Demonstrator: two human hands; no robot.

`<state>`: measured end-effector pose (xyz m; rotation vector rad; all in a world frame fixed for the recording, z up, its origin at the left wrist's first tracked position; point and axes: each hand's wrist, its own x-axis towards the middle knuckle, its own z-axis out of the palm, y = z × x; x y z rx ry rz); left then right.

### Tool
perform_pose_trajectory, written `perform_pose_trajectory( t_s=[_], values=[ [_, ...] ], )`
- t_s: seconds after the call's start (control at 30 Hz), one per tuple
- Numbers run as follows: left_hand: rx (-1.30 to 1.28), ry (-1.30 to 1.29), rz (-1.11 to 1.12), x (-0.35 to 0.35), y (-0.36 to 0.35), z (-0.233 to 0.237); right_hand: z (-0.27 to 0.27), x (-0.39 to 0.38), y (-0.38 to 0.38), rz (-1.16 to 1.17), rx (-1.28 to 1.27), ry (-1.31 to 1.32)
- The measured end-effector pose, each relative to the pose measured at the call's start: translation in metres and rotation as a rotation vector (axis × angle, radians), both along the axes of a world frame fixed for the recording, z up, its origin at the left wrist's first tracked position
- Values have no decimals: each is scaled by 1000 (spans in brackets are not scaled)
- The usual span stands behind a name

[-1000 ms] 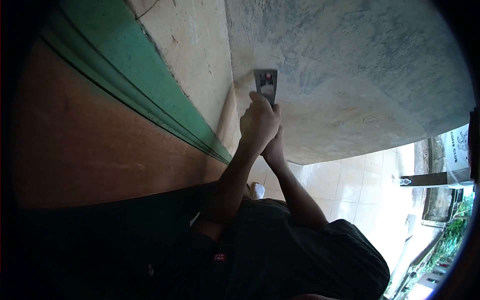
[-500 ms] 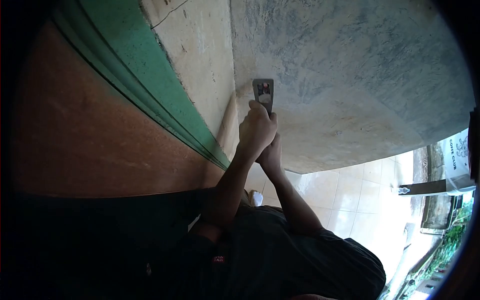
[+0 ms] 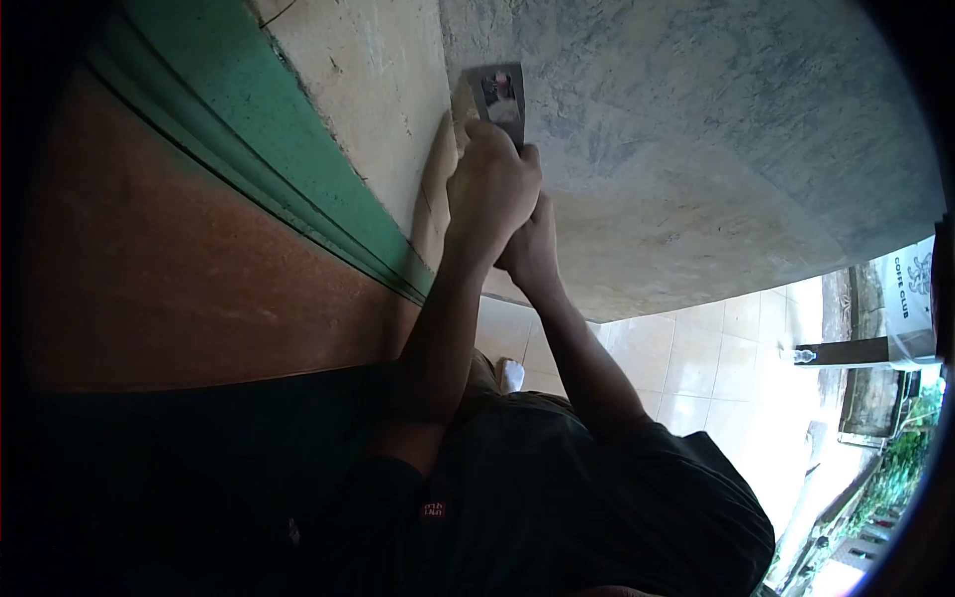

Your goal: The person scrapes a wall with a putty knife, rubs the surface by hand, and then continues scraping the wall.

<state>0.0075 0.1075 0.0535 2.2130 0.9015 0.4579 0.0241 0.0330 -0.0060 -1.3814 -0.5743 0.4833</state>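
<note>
A scraper-like tool with a flat, shiny blade (image 3: 500, 97) lies against the rough grey wall (image 3: 676, 129), close to the inner corner. My left hand (image 3: 493, 187) is closed around the tool just behind the blade. Lower down and partly behind it, my right hand (image 3: 532, 244) is also closed on the tool. The handle is hidden by my fingers.
On the left run a pale wall strip (image 3: 373, 90), a green frame (image 3: 249, 129) and a reddish-brown panel (image 3: 179, 269). Below are floor tiles (image 3: 637, 353) and a foot (image 3: 511, 375). A clear bottle (image 3: 801, 355) and a printed banner (image 3: 907, 298) are at right.
Both hands and the tool have moved up the wall in the picture and slightly left, nearer the corner. The grip looks the same.
</note>
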Motion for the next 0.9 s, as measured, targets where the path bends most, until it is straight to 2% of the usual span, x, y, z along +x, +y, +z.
perform_pose_trajectory(
  t_s=[0.03, 0.13, 0.17, 0.2, 0.23, 0.27, 0.3, 0.37, 0.4, 0.47, 0.5, 0.57, 0.6, 0.67, 0.7, 0.77, 0.8, 0.83, 0.9],
  values=[
    [-14, -42, -21, -1, 4, 9, 10, 2, 1, 60, -25, 78],
    [-30, -19, 33, -8, -10, 0, -14, -3, -4, 48, 1, -38],
    [-10, 7, 12, -6, -14, -29, -32, -6, -10, 23, 30, -90],
    [-106, 57, -3, -6, -18, -48, -50, -9, -16, -32, -15, -189],
    [-158, 79, 1, -5, -21, -71, -69, -9, -22, -43, -106, -104],
    [-234, 54, -13, -6, -24, -86, -88, -9, -28, -30, -104, -125],
    [-226, 37, -10, -7, -26, -98, -81, -8, -38, -26, -95, -142],
    [-395, -221, -148, -9, -27, -109, -52, 1, -57, 72, -334, 198],
    [-378, -239, -153, -12, -30, -105, -35, 2, -68, 70, -319, 178],
    [-644, -437, -239, -20, -35, -93, 0, 4, -89, 161, -312, 256],
    [-629, -454, -245, -23, -37, -87, 15, 7, -100, 162, -301, 236],
    [-1027, -609, -66, -30, -40, -80, 38, 13, -117, 137, -343, -46],
    [-1023, -616, -70, -34, -38, -84, 41, 18, -118, 137, -340, -54],
    [-1498, -807, -67, -41, -30, -99, 45, 25, -117, 29, -322, -529],
    [-1499, -806, -69, -39, -26, -110, 49, 25, -110, 27, -323, -529],
    [-2001, -869, 157, -33, -21, -135, 57, 18, -83, -11, -408, -612],
    [-2098, -877, 200, -32, -20, -143, 56, 11, -66, 13, -323, -589],
    [-2097, -864, 203, -32, -22, -138, 66, 4, -51, 29, -423, -551],
    [-1859, -834, 187, -36, -23, -130, 75, 0, -45, 46, -423, -484]
  ],
)
